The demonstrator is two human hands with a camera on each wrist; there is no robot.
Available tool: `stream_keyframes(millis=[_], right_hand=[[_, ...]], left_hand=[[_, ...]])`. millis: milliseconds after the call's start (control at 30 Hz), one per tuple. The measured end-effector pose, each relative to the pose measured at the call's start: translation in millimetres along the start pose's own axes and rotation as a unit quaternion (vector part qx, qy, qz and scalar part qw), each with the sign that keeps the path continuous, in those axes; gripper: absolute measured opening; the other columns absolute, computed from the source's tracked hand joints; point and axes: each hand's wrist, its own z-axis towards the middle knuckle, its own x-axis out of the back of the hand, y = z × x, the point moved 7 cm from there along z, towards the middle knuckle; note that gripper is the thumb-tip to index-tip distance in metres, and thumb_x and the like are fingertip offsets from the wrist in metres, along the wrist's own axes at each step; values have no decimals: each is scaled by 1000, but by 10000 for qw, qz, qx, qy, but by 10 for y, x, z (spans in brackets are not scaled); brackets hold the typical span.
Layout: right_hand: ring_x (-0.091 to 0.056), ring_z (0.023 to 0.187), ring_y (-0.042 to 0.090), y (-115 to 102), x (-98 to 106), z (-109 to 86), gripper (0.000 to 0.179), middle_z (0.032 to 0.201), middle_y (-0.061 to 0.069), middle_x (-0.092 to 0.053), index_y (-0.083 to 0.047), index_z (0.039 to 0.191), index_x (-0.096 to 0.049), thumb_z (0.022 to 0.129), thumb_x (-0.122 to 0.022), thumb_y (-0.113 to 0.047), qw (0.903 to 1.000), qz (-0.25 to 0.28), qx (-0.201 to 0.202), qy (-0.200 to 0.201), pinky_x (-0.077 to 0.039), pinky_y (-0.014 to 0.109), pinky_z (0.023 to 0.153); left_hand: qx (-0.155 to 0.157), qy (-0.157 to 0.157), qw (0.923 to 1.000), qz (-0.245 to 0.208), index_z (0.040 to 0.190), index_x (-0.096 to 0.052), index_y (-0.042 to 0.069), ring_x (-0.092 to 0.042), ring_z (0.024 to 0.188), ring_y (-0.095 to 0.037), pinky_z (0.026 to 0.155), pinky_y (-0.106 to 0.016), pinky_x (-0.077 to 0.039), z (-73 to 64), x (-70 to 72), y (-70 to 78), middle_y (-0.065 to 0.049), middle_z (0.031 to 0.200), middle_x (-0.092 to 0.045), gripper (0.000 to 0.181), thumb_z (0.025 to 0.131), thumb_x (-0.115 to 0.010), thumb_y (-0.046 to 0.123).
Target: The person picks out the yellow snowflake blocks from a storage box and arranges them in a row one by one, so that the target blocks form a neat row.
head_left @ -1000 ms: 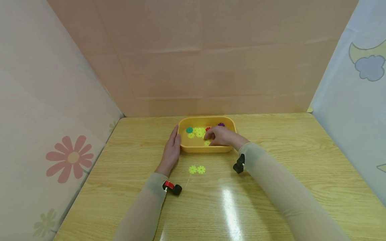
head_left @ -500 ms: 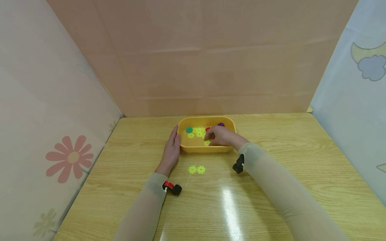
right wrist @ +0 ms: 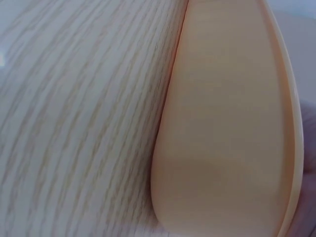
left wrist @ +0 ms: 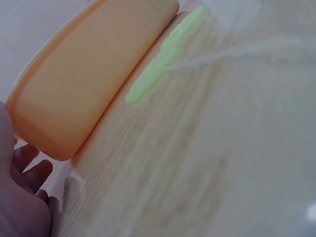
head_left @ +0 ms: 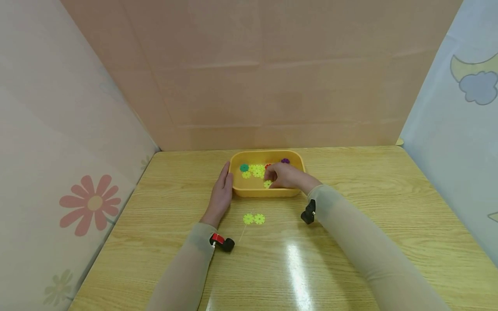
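A yellow plastic tray [head_left: 264, 193] holds several flower-shaped snowflake discs: a cluster of yellow-green discs [head_left: 257, 171], a teal disc [head_left: 244, 167], a partly hidden red disc [head_left: 268, 166] and a purple disc [head_left: 285, 161]. My left hand [head_left: 221, 194] lies along the tray's left end, fingers extended against its outer wall. My right hand [head_left: 287, 175] reaches over the front rim, with thumb and fingers bent around a yellow-green disc [head_left: 267, 184] near the front wall. In the right wrist view the tray wall [right wrist: 222, 123] hides most of this hand.
Two yellow-green discs joined edge to edge [head_left: 254, 219] rest on the wooden table [head_left: 175, 203] in front of the tray. Behind the table rises a plain backdrop [head_left: 272, 86]; patterned panels stand at left and right.
My right hand shifts very slightly to the right inside the tray, and the yellow-green disc at its fingertips shifts with it. The left hand and the tray stay in place.
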Motion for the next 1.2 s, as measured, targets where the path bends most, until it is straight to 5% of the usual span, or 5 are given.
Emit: stream_keyframes(millis=[567, 1000, 1200], right_hand=[[-64, 97, 22, 37, 17, 0, 19, 103, 3, -72, -8, 114, -79, 97, -87, -12, 9995, -268, -104, 98, -58, 40, 92], [-66, 97, 20, 77, 24, 6, 23, 104, 1, -75, -8, 117, -81, 100, -86, -22, 9992, -358, -132, 136, -59, 40, 94], [-67, 97, 21, 79, 55, 10, 27, 105, 2, -76, -6, 119, -81, 99, -87, -23, 9985, -273, -122, 449, -59, 42, 95]], left_hand=[[95, 7, 9999, -55, 178, -22, 35, -19, 168, -20, 136, -47, -19, -29, -5, 26, 6, 182, -23, 58, 122, -33, 46], [84, -6, 9999, -71, 179, -22, 32, -20, 167, -20, 136, -48, -20, -13, -33, 20, 6, 182, -24, 60, 122, -33, 47], [75, -2, 10000, -50, 179, -22, 29, -20, 167, -21, 135, -48, -20, -8, -32, 22, 5, 182, -25, 60, 122, -33, 45]])
